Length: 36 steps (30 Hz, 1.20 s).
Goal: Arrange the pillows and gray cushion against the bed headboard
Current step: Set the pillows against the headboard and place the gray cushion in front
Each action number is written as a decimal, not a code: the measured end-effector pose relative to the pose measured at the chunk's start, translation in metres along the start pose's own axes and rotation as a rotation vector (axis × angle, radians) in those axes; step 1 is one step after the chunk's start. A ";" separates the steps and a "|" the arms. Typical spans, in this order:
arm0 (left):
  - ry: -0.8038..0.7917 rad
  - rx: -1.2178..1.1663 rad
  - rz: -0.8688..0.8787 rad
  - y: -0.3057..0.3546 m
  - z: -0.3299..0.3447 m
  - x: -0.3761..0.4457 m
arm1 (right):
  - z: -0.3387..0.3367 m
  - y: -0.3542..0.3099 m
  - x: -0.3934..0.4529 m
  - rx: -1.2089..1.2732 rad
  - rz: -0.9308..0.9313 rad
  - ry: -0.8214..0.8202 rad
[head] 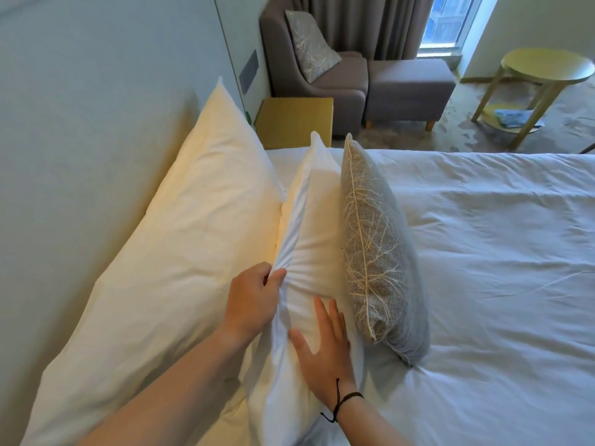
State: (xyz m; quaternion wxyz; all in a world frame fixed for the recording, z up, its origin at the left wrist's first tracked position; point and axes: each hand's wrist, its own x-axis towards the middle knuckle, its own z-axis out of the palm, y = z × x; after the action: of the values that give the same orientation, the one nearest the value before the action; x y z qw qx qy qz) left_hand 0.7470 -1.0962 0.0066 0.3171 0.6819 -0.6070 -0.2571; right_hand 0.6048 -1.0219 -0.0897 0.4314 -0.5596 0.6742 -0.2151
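Observation:
A large white pillow [180,239] leans against the pale headboard [80,123] on the left. In front of it a smaller white pillow [310,226] stands on edge. My left hand [252,304] pinches the top edge of this smaller pillow, bunching its cover. My right hand [323,352] lies flat on the pillow's front face with fingers spread. The gray cushion [376,249], with a pale branch pattern, stands upright against the smaller pillow's front side, on the white bed sheet [499,268].
A yellow bedside table [294,122] stands beyond the bed's far edge. Behind it are a gray armchair [322,78] holding a patterned cushion [310,43], a gray footstool [410,86], and a round yellow side table [544,70] near the window.

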 end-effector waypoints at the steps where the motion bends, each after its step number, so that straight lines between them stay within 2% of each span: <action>1: -0.001 0.003 -0.046 -0.006 -0.003 -0.001 | 0.003 -0.002 -0.002 -0.017 0.005 -0.031; 6: -0.134 0.052 -0.296 -0.034 -0.007 -0.015 | 0.005 -0.019 0.000 -0.135 0.078 -0.107; 9: -0.232 -0.075 -0.390 -0.039 -0.004 -0.036 | -0.001 -0.035 0.003 -0.150 0.067 -0.175; 11: -0.274 -0.196 -0.396 -0.042 -0.004 -0.051 | -0.003 -0.050 0.002 -0.270 -0.036 -0.217; 14: -0.246 -0.267 -0.459 -0.053 -0.013 -0.072 | -0.004 -0.069 0.000 -0.462 -0.258 -0.351; 16: -0.219 -0.291 -0.521 -0.064 -0.018 -0.084 | -0.004 -0.074 0.005 -0.519 -0.309 -0.436; 20: -0.328 -0.371 -0.597 -0.076 -0.023 -0.115 | -0.002 -0.073 0.016 -0.596 -0.360 -0.450; 24: -0.138 -0.195 -0.514 -0.093 -0.028 -0.129 | 0.009 -0.068 0.007 -0.583 -0.356 -0.391; 26: -0.093 -0.133 -0.470 -0.104 -0.035 -0.132 | 0.014 -0.066 0.003 -0.623 -0.386 -0.360; 32: -0.130 0.130 -0.383 -0.113 -0.040 -0.143 | 0.013 -0.065 0.008 -0.822 -0.445 -0.405; 36: -0.243 0.393 -0.312 -0.100 -0.037 -0.126 | -0.009 -0.076 0.019 -0.784 -0.434 -0.492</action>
State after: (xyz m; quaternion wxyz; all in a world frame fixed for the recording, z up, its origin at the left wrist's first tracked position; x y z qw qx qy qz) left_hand 0.8238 -0.9609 -0.0476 0.0601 0.7796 -0.5666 -0.2600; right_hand 0.6409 -1.0630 -0.0331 0.2802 -0.8406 0.4510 0.1074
